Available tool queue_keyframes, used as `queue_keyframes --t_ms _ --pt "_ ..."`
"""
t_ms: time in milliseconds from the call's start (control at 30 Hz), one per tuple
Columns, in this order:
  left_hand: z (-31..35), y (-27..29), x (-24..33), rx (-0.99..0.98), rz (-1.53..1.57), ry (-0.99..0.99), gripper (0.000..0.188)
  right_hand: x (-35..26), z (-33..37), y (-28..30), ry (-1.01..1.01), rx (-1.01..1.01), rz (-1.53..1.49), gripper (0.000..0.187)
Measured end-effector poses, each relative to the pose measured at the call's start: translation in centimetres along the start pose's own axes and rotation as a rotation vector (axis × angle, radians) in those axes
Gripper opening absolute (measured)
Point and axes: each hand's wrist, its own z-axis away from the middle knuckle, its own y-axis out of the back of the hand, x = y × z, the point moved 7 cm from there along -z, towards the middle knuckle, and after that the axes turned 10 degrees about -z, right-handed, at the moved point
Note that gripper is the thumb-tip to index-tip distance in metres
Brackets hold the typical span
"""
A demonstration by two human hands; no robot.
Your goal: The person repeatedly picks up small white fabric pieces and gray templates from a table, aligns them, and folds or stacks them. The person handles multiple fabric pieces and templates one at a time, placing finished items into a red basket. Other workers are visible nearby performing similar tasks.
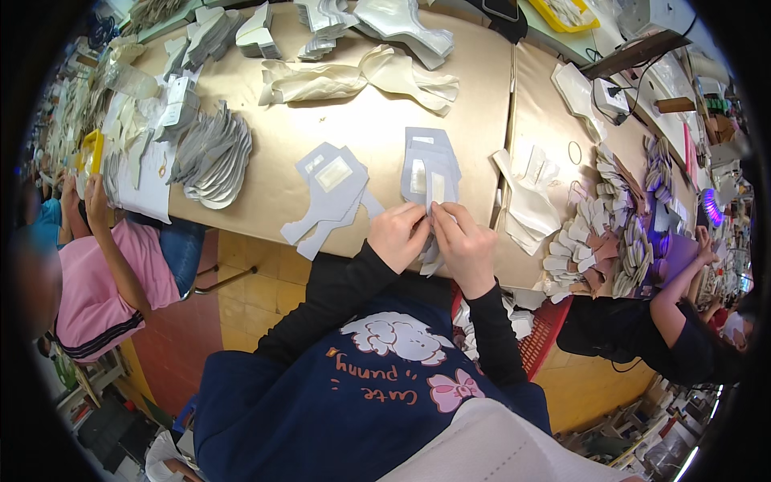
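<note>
My left hand [398, 238] and my right hand [467, 246] meet at the table's near edge, fingertips pinched close together. Between them is the lower end of a grey cut piece [451, 183] bearing a pale rectangular patch [438, 186]. Under and beyond it lie more grey pieces in a loose stack, one with a similar patch [418, 177]. Whether the fingertips grip the patch or only the grey piece is hidden. Left of my hands, a fanned pile of grey cut pieces [344, 197] has a patched piece on top.
Crumpled cream sheets [361, 79] lie farther back, others [530, 197] at right. Grey stacks [213, 157] stand left; many small cut parts [590, 241] crowd the right. A red basket [548, 333] sits below the edge. Co-workers sit on both sides.
</note>
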Motion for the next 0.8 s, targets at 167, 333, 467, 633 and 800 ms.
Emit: queue_keyframes --t_ms 167,333,467,633,800 --pt "0.2 0.4 0.8 0.045 -0.054 -0.099 0.010 0.5 0.0 0.3 -0.031 0.130 -0.125 0.012" --pt "-0.1 0.4 0.3 0.027 0.237 0.060 0.012 3.8 0.9 -0.5 -0.432 0.126 -0.549 0.006" --pt "-0.2 -0.1 -1.1 -0.088 0.425 0.305 0.017 4.8 2.2 -2.0 -0.600 0.079 -0.808 0.007" --pt "-0.3 1.0 -1.2 -0.028 0.177 0.181 0.017 7.0 4.6 -4.3 -0.832 0.088 -1.296 0.008" --pt "0.0 1.7 -3.2 0.119 0.199 0.087 0.016 11.3 5.8 -2.2 -0.978 0.250 -2.052 0.019"
